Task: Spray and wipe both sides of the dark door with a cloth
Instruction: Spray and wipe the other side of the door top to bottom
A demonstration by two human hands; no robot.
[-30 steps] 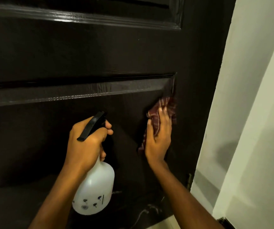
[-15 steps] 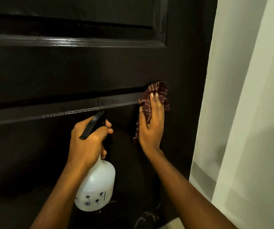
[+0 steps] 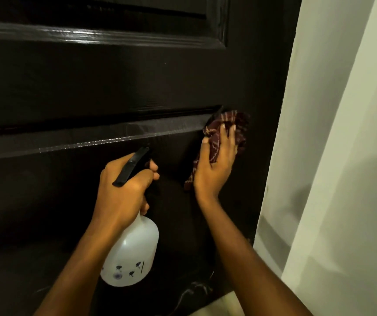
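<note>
Dark brown wood fills most of the view. The door (image 3: 92, 83) is close in front and looks shiny in spots. The right hand (image 3: 217, 163) lies flat on it with fingers mostly straight. It presses the cloth (image 3: 240, 120) on the wood at the right end of a raised ledge (image 3: 80, 142), near the door's right edge. The cloth is dark red with pale lines. It is bunched up, and a bit hangs down below the palm. The left hand (image 3: 123, 192) is wrapped tight round the neck of the bottle (image 3: 133, 254). The bottle is white with a black top and sits left of the cloth and lower. A pale wall (image 3: 342, 156) is on the right.

I think the step is wiping this side. Only 1 side shows, so I guess a lot is left to do.

To wipe well, push with the whole flat hand, not just the tips. Slide the cloth along the ledge, since drips and dust like to hide there. Poke a fold into the corner. Go in long rows so no spot gets missed. Hold the bottle away from the door so it does not bump the wood. Bunch up the loose bit so it does not slip out.
</note>
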